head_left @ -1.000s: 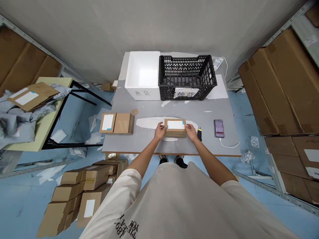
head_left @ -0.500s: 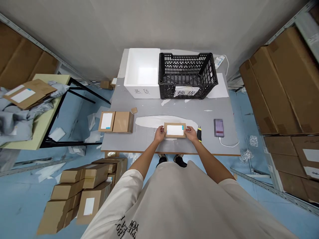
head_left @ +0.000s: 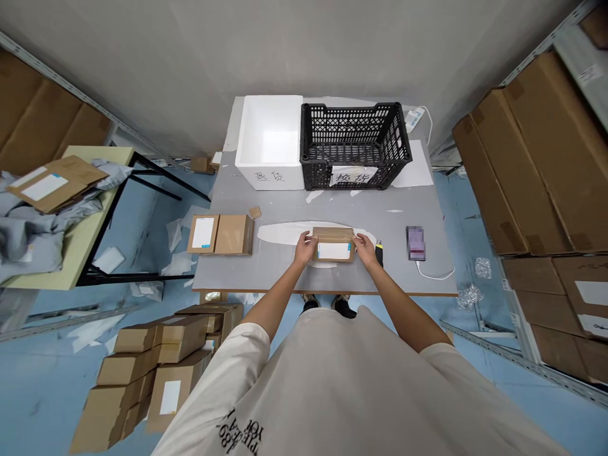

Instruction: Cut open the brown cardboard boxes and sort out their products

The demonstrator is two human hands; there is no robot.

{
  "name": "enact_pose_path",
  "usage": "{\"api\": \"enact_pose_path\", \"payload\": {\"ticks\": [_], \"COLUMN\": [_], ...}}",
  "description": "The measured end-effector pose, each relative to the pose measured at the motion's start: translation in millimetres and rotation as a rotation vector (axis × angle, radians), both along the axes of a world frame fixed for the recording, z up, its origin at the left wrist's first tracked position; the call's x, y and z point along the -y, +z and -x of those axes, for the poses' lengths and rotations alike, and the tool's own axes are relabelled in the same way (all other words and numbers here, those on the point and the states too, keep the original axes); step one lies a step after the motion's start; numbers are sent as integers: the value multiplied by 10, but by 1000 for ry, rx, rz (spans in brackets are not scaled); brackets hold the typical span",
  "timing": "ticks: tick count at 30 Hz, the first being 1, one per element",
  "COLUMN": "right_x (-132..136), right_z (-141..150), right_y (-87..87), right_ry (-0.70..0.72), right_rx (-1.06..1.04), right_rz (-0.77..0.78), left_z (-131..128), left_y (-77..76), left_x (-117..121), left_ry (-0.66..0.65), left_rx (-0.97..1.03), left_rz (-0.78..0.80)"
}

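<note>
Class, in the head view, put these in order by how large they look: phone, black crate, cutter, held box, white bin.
Largest to smallest, as they appear:
1. Black crate
2. White bin
3. Held box
4. Phone
5. Cutter, judged by its visible part

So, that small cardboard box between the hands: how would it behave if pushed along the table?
The cardboard box would probably feel fairly stiff: its edges look straight and its faces flat. It seems unlikely to roll, given those flat, square-cornered sides. Its weight is hard to judge, since the contents are hidden.
</note>
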State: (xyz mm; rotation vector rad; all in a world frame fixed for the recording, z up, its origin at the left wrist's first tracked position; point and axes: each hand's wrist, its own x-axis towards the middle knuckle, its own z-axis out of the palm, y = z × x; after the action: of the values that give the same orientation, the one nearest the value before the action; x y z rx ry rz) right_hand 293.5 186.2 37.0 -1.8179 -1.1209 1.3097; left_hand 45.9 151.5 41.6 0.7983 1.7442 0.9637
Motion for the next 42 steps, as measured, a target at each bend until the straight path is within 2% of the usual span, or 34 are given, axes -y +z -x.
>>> {"api": "enact_pose_path", "payload": {"ticks": [3, 7, 11, 18, 25, 30, 35, 38, 42], "right_x": [9, 88, 123, 16, -40, -19, -7, 12, 65], "right_z": [-7, -20, -62, -82, -49, -49, 130, 327, 628], "right_y": [53, 14, -25, -11, -58, -29, 85, 142, 170], "right_ry": [-18, 4, 61, 117, 1, 40, 81, 128, 109], "right_rx": [58, 56, 79, 133, 166, 92, 66, 87, 45], "right_rz": [-2, 25, -23, -23, 61, 73, -111, -157, -34], "left_z": [-8, -25, -31, -35, -38, -19, -25, -90, -122], "left_y": [0, -170, -297, -297, -286, -175, 101, 337, 571], "left_x": [19, 111, 131, 18, -40, -98, -112, -59, 83], "left_ry": [-7, -43, -26, -3, 9, -40, -13, -146, -286], "left_rx": [-52, -68, -42, -32, -64, -174, -427, -386, -425], "left_rz": [-44, -62, -66, -33, -19, 9, -189, -346, -421]}}
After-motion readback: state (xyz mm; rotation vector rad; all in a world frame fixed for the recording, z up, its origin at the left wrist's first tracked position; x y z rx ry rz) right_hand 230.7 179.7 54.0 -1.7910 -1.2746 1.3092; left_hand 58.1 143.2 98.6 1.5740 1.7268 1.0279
